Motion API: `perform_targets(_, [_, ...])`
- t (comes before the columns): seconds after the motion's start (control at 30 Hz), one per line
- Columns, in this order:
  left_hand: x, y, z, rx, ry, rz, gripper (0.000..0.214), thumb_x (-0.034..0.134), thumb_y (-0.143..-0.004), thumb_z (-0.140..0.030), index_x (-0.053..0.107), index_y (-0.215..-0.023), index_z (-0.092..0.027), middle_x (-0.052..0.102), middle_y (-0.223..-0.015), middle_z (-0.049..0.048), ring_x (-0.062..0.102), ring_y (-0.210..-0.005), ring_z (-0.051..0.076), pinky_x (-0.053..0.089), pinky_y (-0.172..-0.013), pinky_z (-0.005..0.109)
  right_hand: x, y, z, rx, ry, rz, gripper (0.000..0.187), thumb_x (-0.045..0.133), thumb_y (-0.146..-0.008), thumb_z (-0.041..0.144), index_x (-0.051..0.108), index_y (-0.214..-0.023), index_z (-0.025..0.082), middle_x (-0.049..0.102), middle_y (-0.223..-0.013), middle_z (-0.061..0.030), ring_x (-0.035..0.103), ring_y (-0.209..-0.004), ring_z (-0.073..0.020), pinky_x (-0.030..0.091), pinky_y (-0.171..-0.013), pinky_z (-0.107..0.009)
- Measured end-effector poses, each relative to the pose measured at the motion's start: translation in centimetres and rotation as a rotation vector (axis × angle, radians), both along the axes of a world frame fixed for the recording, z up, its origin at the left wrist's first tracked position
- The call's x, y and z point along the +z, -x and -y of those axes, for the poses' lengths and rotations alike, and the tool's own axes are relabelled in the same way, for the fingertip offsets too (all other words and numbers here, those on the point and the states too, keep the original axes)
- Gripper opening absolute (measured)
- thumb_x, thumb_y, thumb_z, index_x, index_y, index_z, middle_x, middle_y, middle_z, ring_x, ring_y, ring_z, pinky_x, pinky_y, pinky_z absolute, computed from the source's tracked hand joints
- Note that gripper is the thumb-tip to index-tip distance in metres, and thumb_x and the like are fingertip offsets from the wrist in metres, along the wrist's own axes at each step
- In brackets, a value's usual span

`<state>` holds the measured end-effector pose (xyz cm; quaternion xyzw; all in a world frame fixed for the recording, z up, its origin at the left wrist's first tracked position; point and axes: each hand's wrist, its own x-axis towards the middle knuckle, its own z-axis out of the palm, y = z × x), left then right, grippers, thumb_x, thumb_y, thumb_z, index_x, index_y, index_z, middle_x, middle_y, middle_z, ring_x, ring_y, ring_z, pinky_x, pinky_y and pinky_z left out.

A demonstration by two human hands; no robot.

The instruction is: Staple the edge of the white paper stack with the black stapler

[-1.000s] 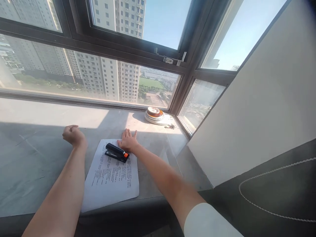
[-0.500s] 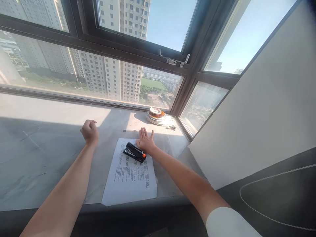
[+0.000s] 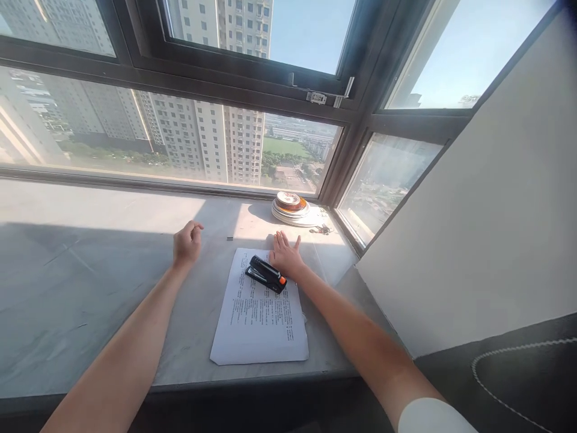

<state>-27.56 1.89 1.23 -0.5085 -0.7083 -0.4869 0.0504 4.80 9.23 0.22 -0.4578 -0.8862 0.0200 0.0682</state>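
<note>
A stack of printed paper (image 3: 261,313) lies on the grey stone window sill (image 3: 90,288). A black stapler with an orange tip (image 3: 265,274) rests on the paper's top edge. My right hand (image 3: 286,257) lies flat with its fingers spread on the top right corner of the paper, just beside the stapler. My left hand (image 3: 187,243) hovers to the left of the paper with its fingers curled in a loose fist; nothing shows in it. A tiny dark bit (image 3: 229,239) lies on the sill between my hands.
A pile of plates (image 3: 292,208) sits in the far right corner of the sill, with a small dark tangle (image 3: 321,228) beside it. Large windows run along the back. A white wall panel (image 3: 473,228) closes the right side. The sill's front edge is dark.
My left hand has moved right, closer to the paper, still curled. My right hand stays flat on the paper by the stapler. The view has shifted.
</note>
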Motion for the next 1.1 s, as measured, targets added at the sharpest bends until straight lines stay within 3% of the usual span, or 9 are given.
perform_targets(0.2, [-0.1,-2.7,-0.2,-0.114,-0.006,-0.054,0.027,0.043,-0.099,-0.029,0.067,-0.093,-0.021,0.044,-0.057,-0.0036,0.044,-0.054,0.018,0.032,-0.061,0.030,-0.2,-0.2,-0.2,0.049,-0.061,-0.041,0.069,0.032,-0.108,0.036,0.033,-0.170,0.004,0.026,-0.179,-0.0202,0.011,-0.171,-0.0348,0.002,-0.128,-0.082])
perform_targets(0.3, [-0.3,-3.5,-0.5,-0.234,0.031,-0.109,0.027,0.044,-0.099,-0.030,0.068,-0.093,-0.020,0.046,-0.058,-0.0034,0.045,-0.054,0.018,0.033,-0.061,0.030,0.8,-0.6,-0.6,0.093,-0.137,-0.128,0.061,0.033,-0.111,0.034,0.041,-0.165,0.008,0.034,-0.176,-0.0211,0.020,-0.168,-0.0355,0.008,-0.129,-0.079])
perform_targets(0.37, [-0.4,-3.7,-0.7,-0.286,0.050,-0.126,0.027,0.045,-0.099,-0.030,0.069,-0.094,-0.019,0.049,-0.060,-0.0029,0.047,-0.056,0.017,0.034,-0.063,0.030,2.2,-1.5,-0.7,0.113,-0.105,-0.227,0.053,0.029,-0.114,0.036,0.056,-0.153,0.013,0.052,-0.165,-0.0209,0.040,-0.158,-0.0355,0.027,-0.128,-0.070])
perform_targets(0.47, [-0.5,-4.3,-0.7,-0.359,0.075,-0.104,0.029,0.044,-0.102,-0.031,0.070,-0.097,-0.018,0.047,-0.060,-0.0034,0.046,-0.056,0.017,0.035,-0.063,0.030,4.4,-3.3,0.1,0.217,0.160,-0.365,0.058,0.021,-0.117,0.049,0.071,-0.115,0.019,0.077,-0.119,-0.0132,0.070,-0.112,-0.0275,0.054,-0.099,-0.045])
perform_targets(0.57, [-0.6,-5.6,-0.6,-0.535,0.157,-0.104,0.031,0.046,-0.103,-0.032,0.073,-0.099,-0.017,0.050,-0.061,-0.0033,0.045,-0.056,0.015,0.036,-0.062,0.028,5.3,-4.7,2.3,0.375,0.288,-0.374,0.042,0.056,-0.107,0.062,0.068,-0.105,0.022,0.074,-0.107,-0.0062,0.067,-0.092,-0.0219,0.050,-0.081,-0.035])
perform_targets(0.67, [-0.7,-6.8,-0.5,-0.799,0.329,-0.183,0.027,0.055,-0.100,-0.033,0.077,-0.097,-0.019,0.065,-0.077,0.0007,0.053,-0.064,0.014,0.040,-0.065,0.027,4.6,-5.0,4.3,0.405,0.302,-0.350,0.037,0.083,-0.089,0.047,0.066,-0.110,0.022,0.072,-0.105,-0.0039,0.063,-0.086,-0.0200,0.044,-0.073,-0.032])
perform_targets(0.83, [-0.9,-7.0,-0.5,-0.895,0.433,-0.143,0.023,0.066,-0.095,-0.034,0.083,-0.102,-0.021,0.070,-0.097,0.0038,0.050,-0.064,0.012,0.041,-0.063,0.026,2.3,-4.2,4.1,0.451,0.287,-0.571,0.024,0.079,-0.089,0.019,0.068,-0.110,0.022,0.073,-0.102,-0.0032,0.063,-0.091,-0.0207,0.047,-0.080,-0.033])
perform_targets(0.97, [-0.5,-7.0,-0.5,-0.925,0.427,-0.065,0.022,0.064,-0.094,-0.030,0.082,-0.099,-0.019,0.069,-0.102,0.0053,0.051,-0.066,0.012,0.042,-0.062,0.026,1.3,-3.8,3.2,0.494,0.176,-0.636,0.025,0.078,-0.095,0.022,0.070,-0.118,0.023,0.074,-0.106,-0.0063,0.061,-0.101,-0.0257,0.050,-0.087,-0.038])
perform_targets(1.1, [-0.4,-7.0,-0.6,-0.898,0.436,-0.082,0.023,0.060,-0.092,-0.024,0.081,-0.100,-0.019,0.071,-0.102,0.0057,0.053,-0.069,0.014,0.044,-0.063,0.026,1.2,-3.6,3.1,0.550,0.071,-0.442,0.028,0.069,-0.105,0.031,0.066,-0.131,0.023,0.074,-0.116,-0.0094,0.060,-0.108,-0.0276,0.050,-0.090,-0.041])
